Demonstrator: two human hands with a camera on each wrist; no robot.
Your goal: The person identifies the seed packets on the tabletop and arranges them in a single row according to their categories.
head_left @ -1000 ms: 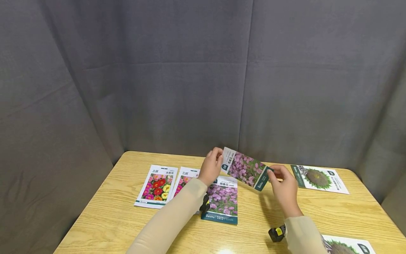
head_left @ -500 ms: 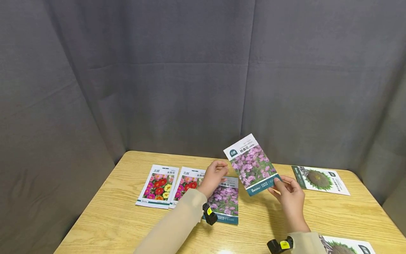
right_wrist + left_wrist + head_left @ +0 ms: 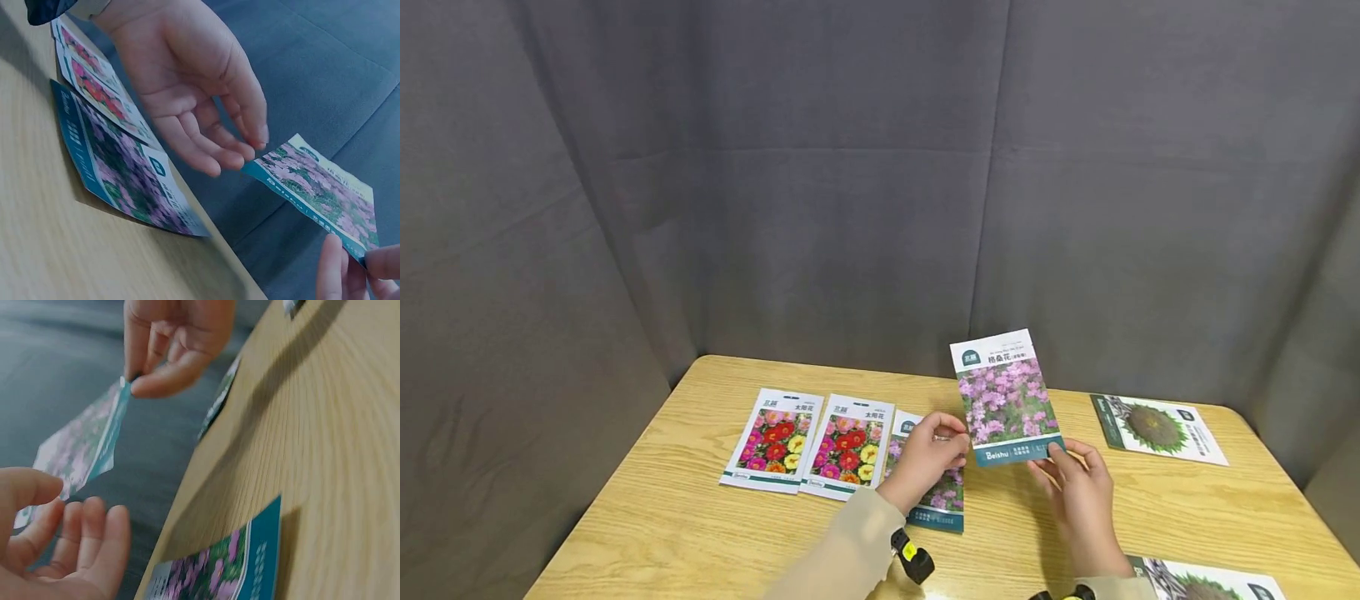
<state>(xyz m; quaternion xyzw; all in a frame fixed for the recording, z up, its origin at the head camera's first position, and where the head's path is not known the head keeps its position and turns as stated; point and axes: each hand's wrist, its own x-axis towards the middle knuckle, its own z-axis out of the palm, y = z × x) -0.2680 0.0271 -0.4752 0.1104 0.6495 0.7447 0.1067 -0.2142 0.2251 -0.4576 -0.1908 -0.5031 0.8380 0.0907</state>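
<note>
A seed packet with pink-purple flowers and a teal lower band is held up above the table, nearly upright. My right hand pinches its lower right corner between thumb and fingers. My left hand has thumb and forefinger at the packet's lower left corner, pinching it; the other fingers spread loosely in the left wrist view. Beneath the left hand, a matching purple-flower packet lies on the table, partly covered. Two packets with red and yellow flowers, one at the left and one beside it, lie in the same row.
On the right side of the wooden table lies a sunflower-head packet, turned sideways. Another sunflower-head packet sits at the front right, cut off by the frame. A grey curtain hangs behind the table.
The purple-flower packet has turned from slanted to nearly upright in my right hand. My left hand let go of its top end, then moved right and down to its lower left corner.
</note>
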